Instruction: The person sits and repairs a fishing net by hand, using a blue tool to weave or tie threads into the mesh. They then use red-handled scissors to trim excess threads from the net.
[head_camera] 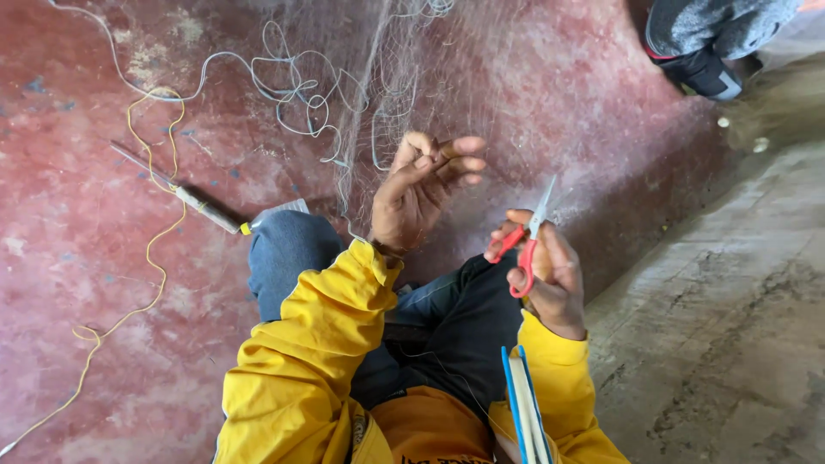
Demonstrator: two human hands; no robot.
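Observation:
My left hand (421,193) is raised in front of me, fingers pinched together on fine strands of a thin translucent fishing net (404,77) that spreads over the red floor ahead. My right hand (546,275) is closed on red-handled scissors (528,236), the blades pointing up toward the net, a little right of the left hand. Both arms wear yellow sleeves. I sit with knees in blue jeans (288,253). White cord (292,86) lies looped along the net's edge.
A yellow cord (155,249) trails across the red floor at left, beside a long thin rod-like tool (185,196). A blue-edged flat object (524,412) sticks up by my right elbow. Another person's shoe and leg (709,43) are at top right. Bare concrete (730,326) lies right.

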